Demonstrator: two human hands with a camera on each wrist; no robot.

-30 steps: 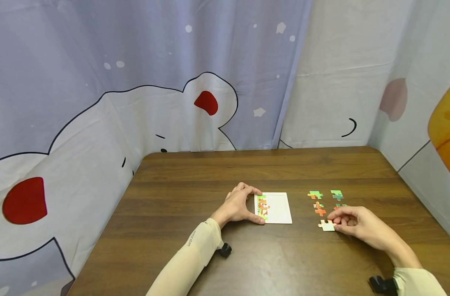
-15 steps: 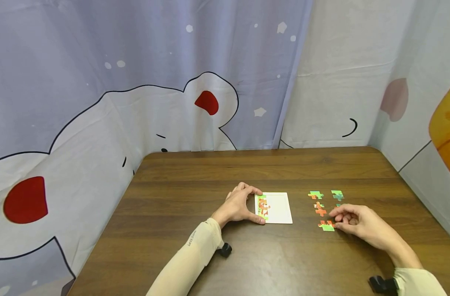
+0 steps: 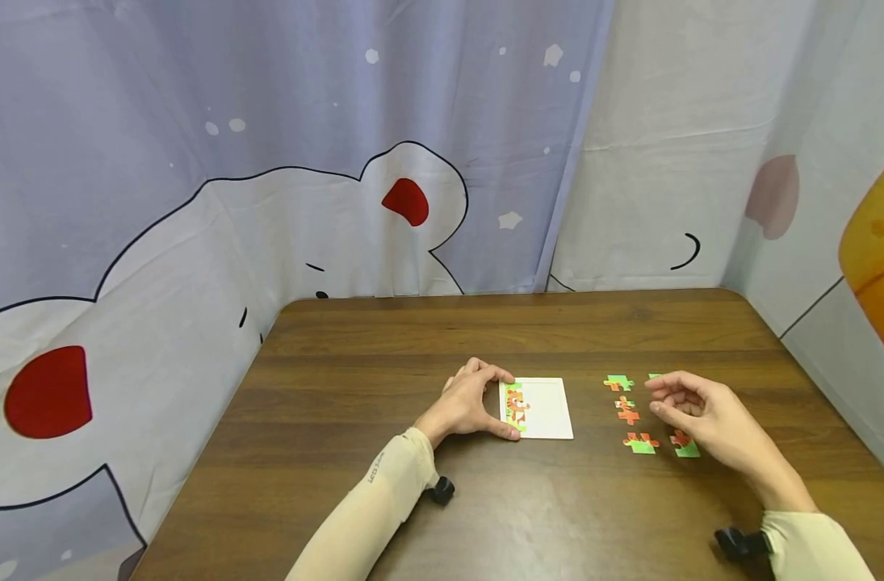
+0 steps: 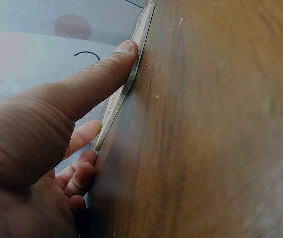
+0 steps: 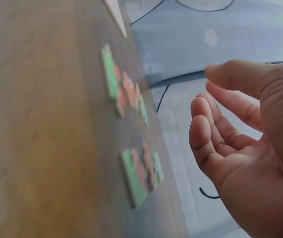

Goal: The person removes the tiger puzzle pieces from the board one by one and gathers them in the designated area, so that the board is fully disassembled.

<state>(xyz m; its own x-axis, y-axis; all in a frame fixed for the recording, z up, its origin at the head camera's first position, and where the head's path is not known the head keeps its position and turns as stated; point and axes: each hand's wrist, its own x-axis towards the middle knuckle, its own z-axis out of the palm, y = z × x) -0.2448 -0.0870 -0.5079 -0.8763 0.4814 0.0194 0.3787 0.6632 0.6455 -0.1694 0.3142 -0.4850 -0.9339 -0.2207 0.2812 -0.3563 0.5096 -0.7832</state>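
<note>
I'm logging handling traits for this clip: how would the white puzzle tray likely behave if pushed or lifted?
The white puzzle tray is probably stiff, since its edges look straight. Being thin, it seems likely to be light. Lying flat on the wooden table, it would probably slide rather than roll or tip.

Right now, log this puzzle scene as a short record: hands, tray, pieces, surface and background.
Left hand: grips the puzzle tray at its left end
Right hand: by the loose jigsaw pieces, holding nothing visible
Tray: white, flat, partly filled
Assembled strip: along the tray's left side
Loose pieces: right of the tray; five at least partly visible from the head
Surface: brown wood-grain table
Background: printed curtain
</note>
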